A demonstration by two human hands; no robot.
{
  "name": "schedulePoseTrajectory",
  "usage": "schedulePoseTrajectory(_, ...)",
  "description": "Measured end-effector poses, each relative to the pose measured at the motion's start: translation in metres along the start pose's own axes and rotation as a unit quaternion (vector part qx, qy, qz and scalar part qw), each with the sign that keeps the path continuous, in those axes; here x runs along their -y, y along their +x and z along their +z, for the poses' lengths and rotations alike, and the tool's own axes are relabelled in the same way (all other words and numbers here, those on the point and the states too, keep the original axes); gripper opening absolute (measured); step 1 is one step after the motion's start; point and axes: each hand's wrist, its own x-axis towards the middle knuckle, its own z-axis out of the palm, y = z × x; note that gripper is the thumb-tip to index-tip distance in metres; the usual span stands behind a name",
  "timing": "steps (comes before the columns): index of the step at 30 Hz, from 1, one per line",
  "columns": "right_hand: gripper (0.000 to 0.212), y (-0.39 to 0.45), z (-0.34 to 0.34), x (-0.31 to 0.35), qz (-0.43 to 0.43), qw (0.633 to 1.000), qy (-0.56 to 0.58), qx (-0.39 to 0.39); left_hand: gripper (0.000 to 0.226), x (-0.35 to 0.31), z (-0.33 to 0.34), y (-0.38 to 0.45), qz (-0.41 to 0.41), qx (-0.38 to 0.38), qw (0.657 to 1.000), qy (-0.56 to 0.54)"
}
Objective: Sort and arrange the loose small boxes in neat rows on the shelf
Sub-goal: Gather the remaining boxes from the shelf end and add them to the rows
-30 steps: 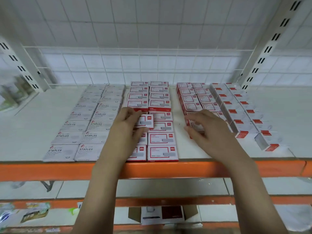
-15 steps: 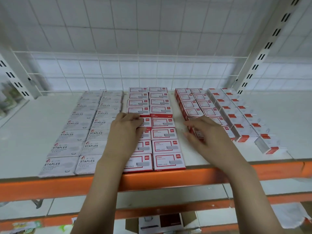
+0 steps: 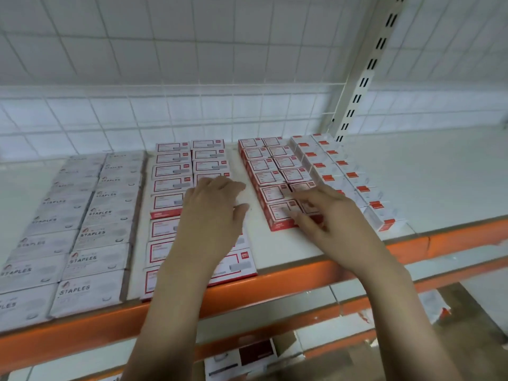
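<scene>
We have many small boxes lying flat in rows on the white shelf (image 3: pixel 439 188). The grey staples boxes (image 3: pixel 93 235) sit on the left, the red-edged boxes (image 3: pixel 171 171) in the middle, and the smaller red boxes (image 3: pixel 265 178) on the right.

Our left hand (image 3: pixel 211 218) rests on the middle rows with fingers loosely bent, holding nothing. Our right hand (image 3: pixel 338 226) has its fingers spread, touching the front smaller red boxes, not gripping.

These boxes look small, light and stiff, and should slide easily. We think nudging their sides with flat fingers works best. The rows sit close, so one push could bump neighbours. The white boxes with red ends (image 3: pixel 354 176) stand just beside our right hand.
</scene>
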Motion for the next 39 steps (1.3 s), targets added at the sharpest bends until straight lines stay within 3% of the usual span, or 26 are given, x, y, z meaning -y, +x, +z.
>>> schedulePoseTrajectory(8, 0.031, -0.040, -0.056, -0.082, 0.069, 0.994, -0.058, -0.067, 0.029, -0.107, 0.044, 0.024, 0.091, 0.080, 0.992, -0.039)
schedulePoseTrajectory(26, 0.031, -0.168, -0.237, -0.349, 0.214, 0.963, -0.088, -0.141, 0.038, -0.418, 0.201, 0.078, 0.186, 0.170, 0.963, -0.095)
schedulePoseTrajectory(39, 0.033, -0.141, -0.269, -0.438, 0.229, 0.961, -0.070, -0.135, 0.040, -0.480, 0.245, 0.147, 0.180, 0.168, 0.965, -0.092)
